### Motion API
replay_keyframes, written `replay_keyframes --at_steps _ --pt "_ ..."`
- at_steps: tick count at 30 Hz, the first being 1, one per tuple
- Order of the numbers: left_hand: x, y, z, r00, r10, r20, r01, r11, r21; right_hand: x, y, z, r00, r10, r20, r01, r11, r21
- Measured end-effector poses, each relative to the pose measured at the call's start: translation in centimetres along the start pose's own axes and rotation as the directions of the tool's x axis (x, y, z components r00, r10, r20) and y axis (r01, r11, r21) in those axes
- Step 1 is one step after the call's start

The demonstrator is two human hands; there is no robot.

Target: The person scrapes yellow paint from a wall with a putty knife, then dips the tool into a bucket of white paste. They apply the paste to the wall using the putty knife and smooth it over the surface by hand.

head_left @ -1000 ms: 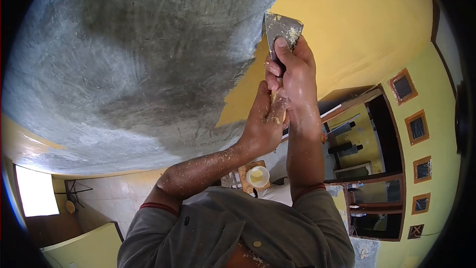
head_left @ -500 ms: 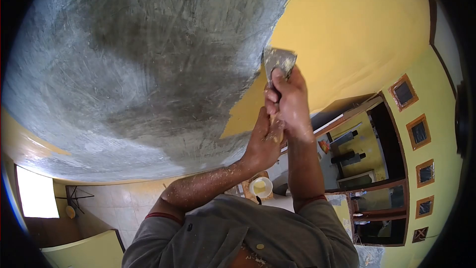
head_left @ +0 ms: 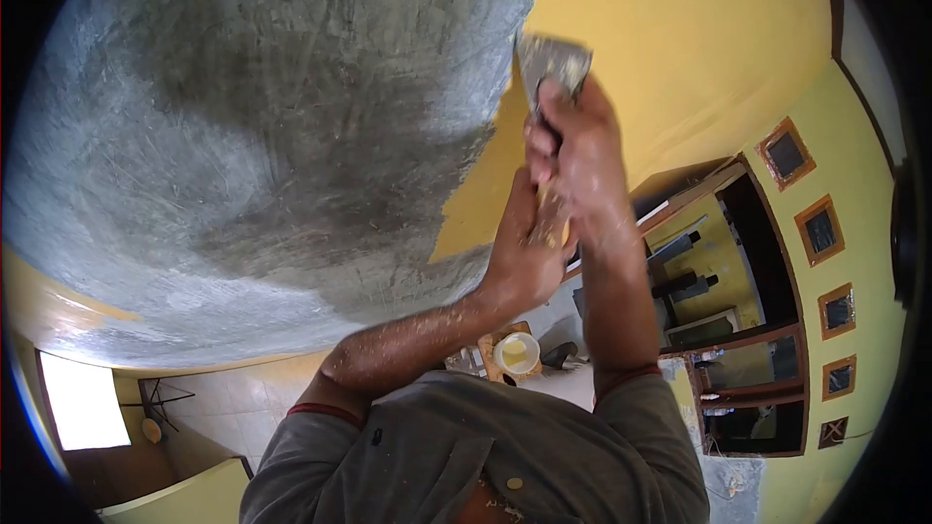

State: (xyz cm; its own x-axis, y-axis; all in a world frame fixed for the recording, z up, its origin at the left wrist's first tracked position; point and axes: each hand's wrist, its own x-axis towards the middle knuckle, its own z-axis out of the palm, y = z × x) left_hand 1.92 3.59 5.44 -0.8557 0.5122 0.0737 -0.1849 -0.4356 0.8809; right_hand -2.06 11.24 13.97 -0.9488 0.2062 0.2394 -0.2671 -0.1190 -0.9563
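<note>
A paint scraper point(head_left: 553, 60) with a wide metal blade smeared with yellow bits reaches the boundary between bare grey wall point(head_left: 320, 136) and yellow paint point(head_left: 670, 58). My right hand point(head_left: 587, 150) is closed around the upper handle, its thumb lying near the base of the blade. Lower down, my left hand point(head_left: 524, 257) grips the handle's end, with some of its fingers hidden behind it. Pale flecks dot my left forearm. A ragged strip of yellow paint remains on the wall left of my hands.
Below my arms, a white bucket point(head_left: 516, 353) stands on a wooden surface. To the right are a wood-framed opening with shelves point(head_left: 748, 369) and several small framed openings point(head_left: 821, 236) in the wall. A thin-legged black stand point(head_left: 160, 403) is at lower left, near a bright window point(head_left: 83, 403).
Both hands and the scraper have moved up along the paint edge and slightly right. The view has shifted a little.
</note>
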Motion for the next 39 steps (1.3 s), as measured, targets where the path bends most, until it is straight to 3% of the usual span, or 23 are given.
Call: replay_keyframes --at_steps 2,3,7,9,12,14,16,17,18,20,21,24,26,28,31,34,35,36,39 --pt "0.1 -1.6 -0.1 0.998 0.066 -0.009 -0.066 0.996 -0.065 -1.3 1.9 0.3 0.994 0.082 -0.076 -0.078 0.996 0.052" --pt "0.8 -1.4 0.0 0.973 0.227 -0.041 -0.227 0.974 -0.001 -1.2 2.1 0.7 0.992 0.081 -0.101 -0.073 0.995 0.073" --pt "0.6 2.3 0.4 0.994 0.094 0.06 -0.086 0.988 -0.125 0.5 -1.4 0.8 0.996 0.015 -0.094 -0.021 0.997 -0.071" --pt "0.1 3.7 1.0 0.998 0.017 0.063 -0.002 0.974 -0.227 -0.1 -1.2 0.8 0.994 0.049 -0.094 -0.052 0.998 -0.035" --pt "-0.7 1.8 0.2 0.99 0.143 0.008 -0.141 0.982 -0.127 -0.6 0.2 0.8 0.995 0.055 -0.088 -0.056 0.998 -0.006" --pt "0.0 1.9 0.0 0.991 0.13 0.028 -0.123 0.975 -0.184 -0.3 0.1 0.8 0.995 0.039 -0.097 -0.041 0.999 -0.025" --pt "0.6 4.4 0.8 0.999 0.036 0.029 -0.034 0.997 -0.064 0.6 -2.7 1.1 0.997 0.018 -0.07 -0.023 0.998 -0.065" --pt "1.1 4.8 1.2 0.99 0.107 0.091 -0.087 0.975 -0.202 0.8 -3.5 1.3 0.998 -0.021 -0.061 0.017 0.998 -0.062" --pt "0.6 4.7 1.3 0.99 0.106 0.095 -0.086 0.977 -0.196 0.8 -4.0 1.4 0.997 -0.06 -0.052 0.057 0.997 -0.056" --pt "-0.6 4.2 1.2 0.996 -0.047 0.074 0.06 0.983 -0.175 0.0 -2.6 1.6 0.996 -0.044 -0.083 0.041 0.999 -0.034" --pt "-0.6 4.0 0.6 0.99 0.007 0.144 0.021 0.98 -0.197 -0.3 -2.0 1.7 0.993 -0.019 -0.117 0.017 1.0 -0.014" --pt "0.5 4.5 0.9 0.993 -0.086 0.075 0.097 0.983 -0.153 0.8 -2.7 1.2 0.998 -0.028 -0.053 0.024 0.998 -0.058" --pt "1.3 4.7 1.6 0.991 0.094 0.095 -0.091 0.995 -0.04 1.4 -4.2 1.3 0.996 -0.05 -0.068 0.043 0.994 -0.096" --pt "0.6 6.1 2.5 0.998 -0.02 0.056 0.025 0.996 -0.083 1.3 -4.6 1.1 0.998 -0.058 -0.032 0.056 0.997 -0.056" --pt "-0.3 5.4 2.2 0.999 0.046 0.025 -0.042 0.991 -0.128 1.0 -3.2 0.7 0.999 -0.031 -0.007 0.031 0.999 -0.028" --pt "0.7 6.8 3.3 1.0 -0.006 0.002 0.006 0.99 -0.142 2.0 -4.6 0.5 0.998 -0.015 0.058 0.017 0.999 -0.035" --pt "1.4 6.7 3.6 0.993 0.119 -0.02 -0.12 0.992 -0.049 1.9 -5.8 0.9 0.998 -0.036 0.044 0.038 0.998 -0.044" --pt "1.1 6.6 3.5 0.993 0.118 -0.017 -0.118 0.992 -0.047 1.8 -6.5 1.1 0.997 -0.064 0.031 0.065 0.996 -0.054" --pt "0.1 5.7 3.0 0.994 0.111 -0.001 -0.11 0.984 -0.139 1.1 -4.4 1.4 0.997 -0.07 0.016 0.071 0.996 -0.051"
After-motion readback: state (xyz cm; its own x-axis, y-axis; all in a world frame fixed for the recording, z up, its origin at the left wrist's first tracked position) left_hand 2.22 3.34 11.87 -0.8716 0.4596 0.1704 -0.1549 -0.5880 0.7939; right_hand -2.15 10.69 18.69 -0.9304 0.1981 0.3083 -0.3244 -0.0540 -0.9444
